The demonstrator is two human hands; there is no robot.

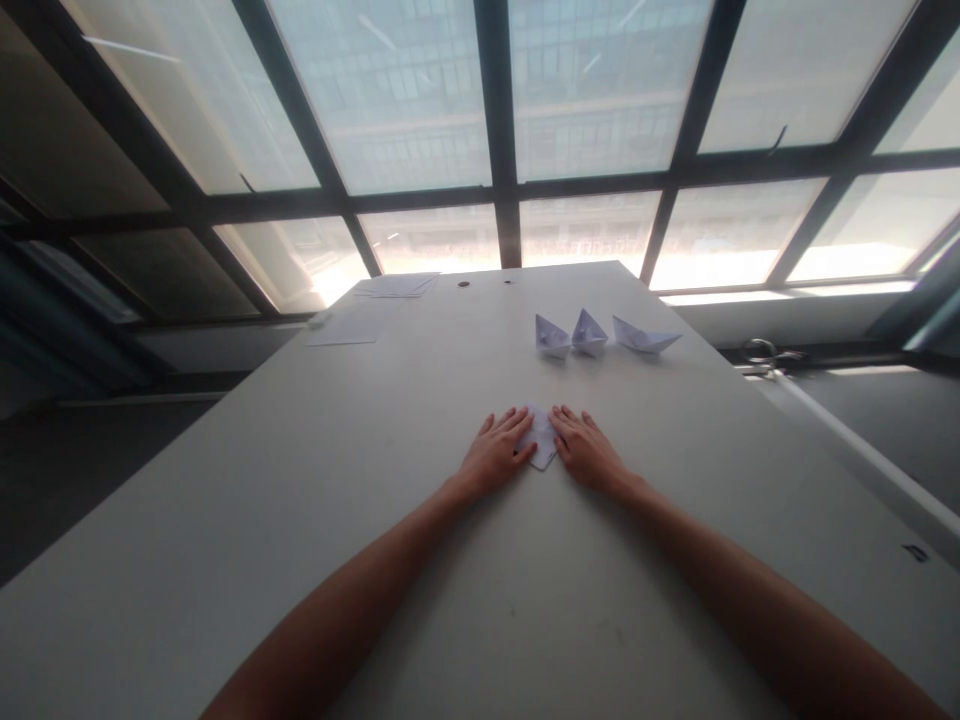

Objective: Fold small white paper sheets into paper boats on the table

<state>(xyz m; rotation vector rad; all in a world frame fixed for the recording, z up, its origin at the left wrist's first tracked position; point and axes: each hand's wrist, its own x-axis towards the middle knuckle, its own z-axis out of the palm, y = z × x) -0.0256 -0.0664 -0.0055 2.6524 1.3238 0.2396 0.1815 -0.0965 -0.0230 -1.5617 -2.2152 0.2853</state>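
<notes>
While flat, hands press folded paper

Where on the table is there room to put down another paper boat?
The near half of the table, left of the left hand, is bare up to the loose sheets at the far left. It is crowded in the middle: both hands, the right hand too, press the folded paper, with three paper boats behind.

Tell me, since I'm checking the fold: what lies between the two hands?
A small folded white paper lies flat between left hand and right hand, both pressing its edges, in the head view.
</notes>
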